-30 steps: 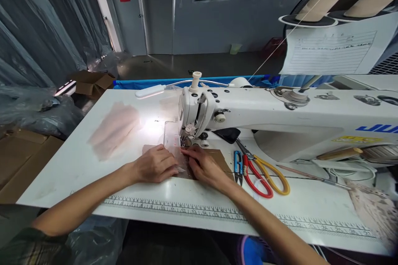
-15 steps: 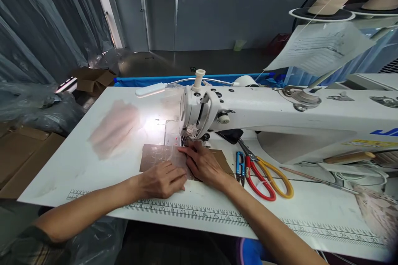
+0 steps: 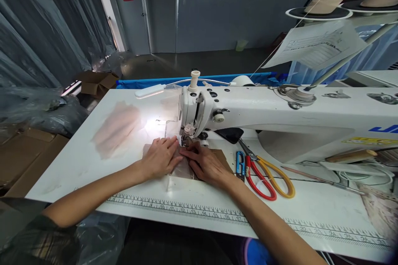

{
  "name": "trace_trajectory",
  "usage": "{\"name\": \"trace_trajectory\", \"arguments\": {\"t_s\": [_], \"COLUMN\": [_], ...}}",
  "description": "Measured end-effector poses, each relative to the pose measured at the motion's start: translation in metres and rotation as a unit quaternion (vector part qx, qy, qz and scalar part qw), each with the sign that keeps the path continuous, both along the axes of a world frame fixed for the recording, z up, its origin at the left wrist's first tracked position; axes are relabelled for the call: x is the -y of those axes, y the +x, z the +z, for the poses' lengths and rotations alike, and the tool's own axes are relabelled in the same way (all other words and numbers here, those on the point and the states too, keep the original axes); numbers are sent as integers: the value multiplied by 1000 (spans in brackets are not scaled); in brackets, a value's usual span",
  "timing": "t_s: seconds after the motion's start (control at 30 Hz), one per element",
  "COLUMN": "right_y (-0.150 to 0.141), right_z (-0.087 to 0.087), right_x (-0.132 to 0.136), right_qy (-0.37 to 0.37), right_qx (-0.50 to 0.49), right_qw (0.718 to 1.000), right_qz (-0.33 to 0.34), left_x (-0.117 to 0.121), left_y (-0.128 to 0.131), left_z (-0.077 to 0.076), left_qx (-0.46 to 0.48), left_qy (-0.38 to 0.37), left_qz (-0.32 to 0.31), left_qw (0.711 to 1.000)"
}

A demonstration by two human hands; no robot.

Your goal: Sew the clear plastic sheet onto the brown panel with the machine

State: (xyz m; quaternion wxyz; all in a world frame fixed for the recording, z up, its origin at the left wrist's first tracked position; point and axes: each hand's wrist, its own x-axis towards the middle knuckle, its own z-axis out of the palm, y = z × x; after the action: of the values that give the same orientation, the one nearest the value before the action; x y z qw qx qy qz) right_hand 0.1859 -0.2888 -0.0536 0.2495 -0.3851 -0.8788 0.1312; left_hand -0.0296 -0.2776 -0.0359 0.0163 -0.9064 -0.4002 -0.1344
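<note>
My left hand (image 3: 160, 158) lies flat with fingers stretched out, on the left part of a thin sheer pinkish fabric (image 3: 183, 170), just left of the presser foot (image 3: 185, 141). To the right of the needle area, my right hand (image 3: 205, 165) has its fingers bent and drawn together at the fabric, thumb tucked under. A brown cardboard-like piece (image 3: 221, 157) shows beyond that hand. Both hands work in front of the white sewing machine (image 3: 248, 105), whose lamp lights the spot. The needle tip is too small to make out.
Right of my hands lie blue thread snips (image 3: 240, 165) and scissors (image 3: 270, 176) with red and yellow handles. A pink sheer cloth (image 3: 118, 128) rests on the left of the white table (image 3: 74, 165). A printed ruler (image 3: 199, 213) runs along the front edge.
My left hand has moved up and forward on the fabric, its curled fingers now stretched flat near the presser foot. My right hand stays almost in place. The view has shifted slightly.
</note>
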Motion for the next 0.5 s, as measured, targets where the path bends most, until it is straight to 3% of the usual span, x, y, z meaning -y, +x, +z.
{"name": "trace_trajectory", "arguments": {"t_s": [0.13,0.23,0.33,0.4,0.5], "right_y": [-6,-7,-7,-6,-4], "right_z": [3,5,4,3,1], "right_x": [3,3,3,2,1], "right_qy": [16,7,-7,-16,-16], "right_qx": [43,56,44,40,37], "right_qw": [999,998,999,999,999], "right_qz": [-7,-15,-15,-18,-21], "left_x": [-23,-30,-19,-7,7], "left_y": [-16,-35,-45,-45,-36], "left_z": [1,10,17,17,9], "left_qx": [-57,0,98,108,63], "left_qy": [-45,-11,-6,-33,27], "left_qz": [-84,-140,-254,-322,-339], "left_qw": [994,990,962,940,938]}}
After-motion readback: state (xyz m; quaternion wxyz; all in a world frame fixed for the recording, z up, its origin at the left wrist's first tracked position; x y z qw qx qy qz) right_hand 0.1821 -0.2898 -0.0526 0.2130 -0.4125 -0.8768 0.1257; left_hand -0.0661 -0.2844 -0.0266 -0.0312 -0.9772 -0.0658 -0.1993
